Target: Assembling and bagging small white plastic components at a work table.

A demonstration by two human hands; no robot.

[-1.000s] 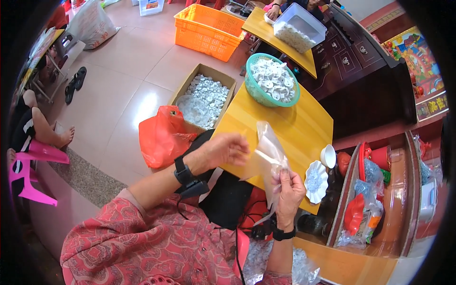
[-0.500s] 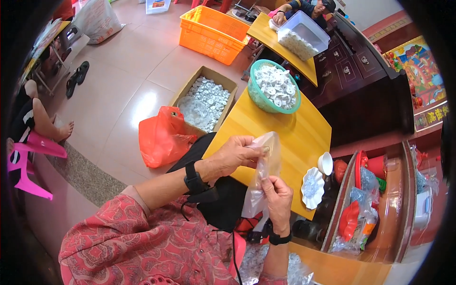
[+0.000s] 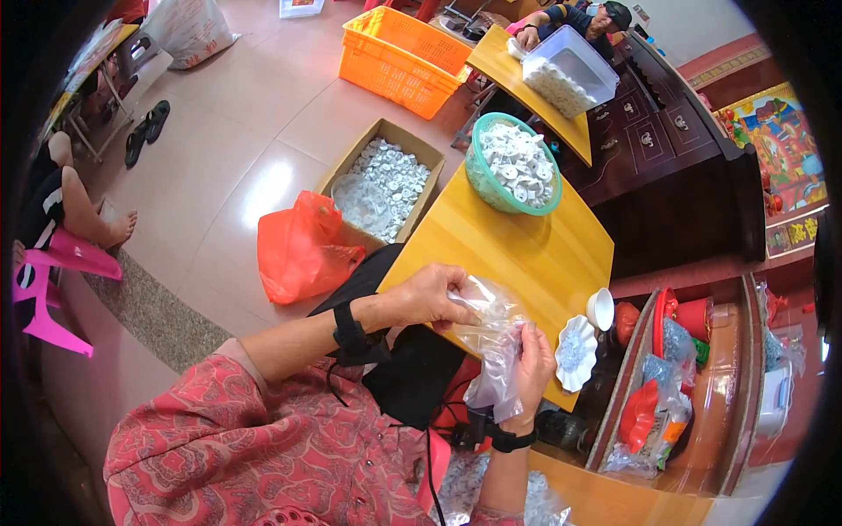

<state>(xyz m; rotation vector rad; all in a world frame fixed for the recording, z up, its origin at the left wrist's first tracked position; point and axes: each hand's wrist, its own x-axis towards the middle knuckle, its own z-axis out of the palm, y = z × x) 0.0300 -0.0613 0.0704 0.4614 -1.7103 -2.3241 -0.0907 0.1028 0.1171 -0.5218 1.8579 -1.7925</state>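
Note:
Between my hands, over the near edge of the yellow table (image 3: 447,232), is a clear plastic bag (image 3: 498,337). My left hand (image 3: 427,296) pinches its upper left part with thumb and fingers. Lower on the right, my right hand (image 3: 531,366) grips the bag's other side, and its loose end hangs down beside the palm. The bag looks crumpled, and I cannot make out anything inside it. Farther back on the table stands a green basket (image 3: 481,180) heaped with white plastic parts (image 3: 517,162).
A scalloped white dish (image 3: 576,353) with small clear pieces and a white bowl (image 3: 600,309) sit at the table's right edge. Left of the table are a cardboard box (image 3: 428,156) of white parts, a red bag (image 3: 307,250) and an orange crate (image 3: 399,74). A person (image 3: 570,17) sits at a far table.
The bag went from hanging fairly flat to bunched and crumpled between my hands. My left hand has dropped slightly, and my right hand has shifted a little to the right.

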